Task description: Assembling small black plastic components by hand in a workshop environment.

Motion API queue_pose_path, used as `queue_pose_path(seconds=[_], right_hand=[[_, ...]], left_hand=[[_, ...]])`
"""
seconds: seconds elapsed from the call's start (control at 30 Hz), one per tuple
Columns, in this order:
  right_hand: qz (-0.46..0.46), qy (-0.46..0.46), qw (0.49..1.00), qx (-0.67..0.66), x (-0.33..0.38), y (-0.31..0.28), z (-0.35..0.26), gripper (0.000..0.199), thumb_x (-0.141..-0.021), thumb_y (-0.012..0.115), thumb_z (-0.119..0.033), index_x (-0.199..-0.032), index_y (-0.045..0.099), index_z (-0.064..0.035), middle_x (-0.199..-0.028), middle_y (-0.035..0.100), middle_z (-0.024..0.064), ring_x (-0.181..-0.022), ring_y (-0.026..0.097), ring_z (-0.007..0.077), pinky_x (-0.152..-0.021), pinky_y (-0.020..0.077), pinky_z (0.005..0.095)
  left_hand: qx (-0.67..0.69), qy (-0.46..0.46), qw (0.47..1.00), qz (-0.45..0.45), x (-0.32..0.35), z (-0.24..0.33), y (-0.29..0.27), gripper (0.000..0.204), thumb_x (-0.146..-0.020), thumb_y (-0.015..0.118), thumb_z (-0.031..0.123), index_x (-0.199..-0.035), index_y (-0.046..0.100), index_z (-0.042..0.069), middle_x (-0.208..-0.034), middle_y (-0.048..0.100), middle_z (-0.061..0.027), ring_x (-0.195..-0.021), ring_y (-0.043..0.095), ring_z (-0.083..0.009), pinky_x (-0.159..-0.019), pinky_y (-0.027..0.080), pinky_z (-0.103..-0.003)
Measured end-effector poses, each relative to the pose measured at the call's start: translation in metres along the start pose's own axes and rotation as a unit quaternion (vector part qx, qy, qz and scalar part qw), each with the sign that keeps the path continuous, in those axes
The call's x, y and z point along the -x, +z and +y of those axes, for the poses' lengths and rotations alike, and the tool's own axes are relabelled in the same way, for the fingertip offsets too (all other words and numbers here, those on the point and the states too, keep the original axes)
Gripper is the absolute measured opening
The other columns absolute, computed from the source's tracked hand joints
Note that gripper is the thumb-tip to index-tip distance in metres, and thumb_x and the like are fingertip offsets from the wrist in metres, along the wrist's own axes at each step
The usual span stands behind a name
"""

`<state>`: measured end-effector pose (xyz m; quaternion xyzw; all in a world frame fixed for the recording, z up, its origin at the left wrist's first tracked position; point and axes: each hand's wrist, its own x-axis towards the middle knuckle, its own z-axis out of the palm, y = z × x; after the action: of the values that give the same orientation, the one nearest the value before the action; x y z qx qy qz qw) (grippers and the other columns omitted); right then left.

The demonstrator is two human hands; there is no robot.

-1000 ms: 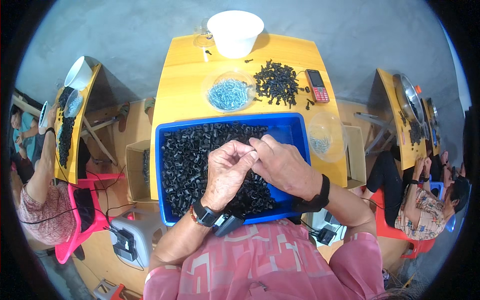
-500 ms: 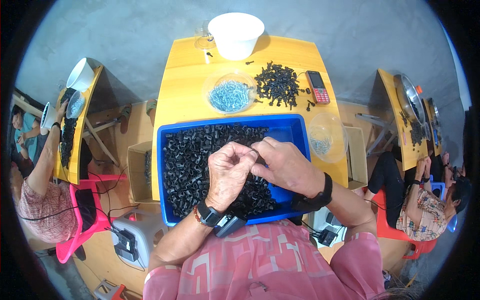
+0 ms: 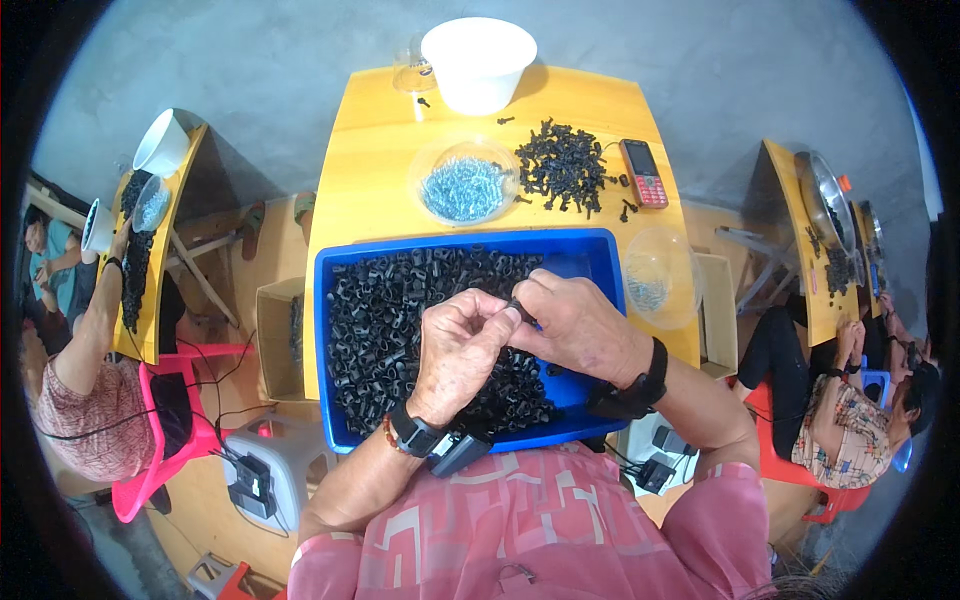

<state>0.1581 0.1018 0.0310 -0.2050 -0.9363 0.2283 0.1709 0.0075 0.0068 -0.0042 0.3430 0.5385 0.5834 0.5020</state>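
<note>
Above a blue tray (image 3: 585, 400), my left hand (image 3: 462, 340) and my right hand (image 3: 580, 322) meet at the fingertips. Both are closed on a small black plastic piece (image 3: 522, 312), mostly covered by the fingers. Under them, many loose black plastic clips (image 3: 375, 320) fill the tray's left and middle. Just beyond the tray stands a clear round tub of silvery-blue screws (image 3: 463, 190). To the right of that tub lies a pile of black plastic pieces (image 3: 562, 168), some with a thin stem.
On the yellow table (image 3: 380, 130) are a white bucket (image 3: 478, 65), a red-and-black phone (image 3: 644, 172) and a clear tub with few screws (image 3: 655, 280). Cardboard boxes (image 3: 280, 345) flank the table. People work at side tables left (image 3: 95, 390) and right (image 3: 845, 430).
The black piece shows more between my fingertips now. My hands have shifted very slightly, still together over the tray. The view has moved a little.
</note>
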Motion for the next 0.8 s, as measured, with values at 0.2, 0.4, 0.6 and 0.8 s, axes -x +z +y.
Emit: queue_pose_path(seconds=[0.2,0.4,0.6,0.8], right_hand=[[-0.004,-0.016,1.0,0.024,0.004,0.01,0.002,0.024,-0.083,0.069,-0.018,-0.088,0.052,-0.002,-0.08,0.054,0.0147,-0.073,0.061,0.0345,-0.06,0.0513,0.0436],[0.019,-0.009,0.999,-0.028,0.007,0.009,0.006,0.024,-0.085,0.068,-0.017,-0.09,0.052,0.0001,-0.08,0.054,0.0161,-0.071,0.06,0.037,-0.061,0.0515,0.0439],[0.014,-0.015,0.999,-0.036,0.009,-0.002,0.0,0.023,-0.091,0.064,-0.017,-0.092,0.051,0.0006,-0.079,0.054,0.0166,-0.07,0.059,0.038,-0.062,0.051,0.0452],[-0.01,-0.044,0.999,0.004,0.012,0.006,0.003,0.022,-0.086,0.067,-0.015,-0.092,0.051,-0.0009,-0.079,0.053,0.0142,-0.069,0.061,0.0351,-0.058,0.0518,0.0429]], left_hand=[[-0.064,0.013,0.998,0.014,0.0,0.0,0.002,0.005,-0.088,0.067,-0.001,-0.084,0.067,0.0,-0.077,0.066,0.0005,-0.068,0.057,-0.0043,-0.062,0.047,-0.021],[-0.076,0.042,0.996,-0.006,0.0,0.003,0.003,0.006,-0.089,0.067,-0.001,-0.083,0.067,0.0,-0.077,0.065,0.0009,-0.068,0.055,-0.0037,-0.061,0.046,-0.021],[-0.048,0.043,0.998,-0.023,0.003,0.005,0.003,0.004,-0.089,0.067,-0.001,-0.086,0.068,0.0,-0.077,0.065,0.0009,-0.068,0.054,-0.0036,-0.062,0.046,-0.021],[-0.084,0.054,0.995,-0.019,0.003,0.001,0.003,0.004,-0.088,0.068,-0.003,-0.085,0.067,0.0,-0.077,0.065,0.0001,-0.07,0.055,-0.0043,-0.063,0.046,-0.022]])
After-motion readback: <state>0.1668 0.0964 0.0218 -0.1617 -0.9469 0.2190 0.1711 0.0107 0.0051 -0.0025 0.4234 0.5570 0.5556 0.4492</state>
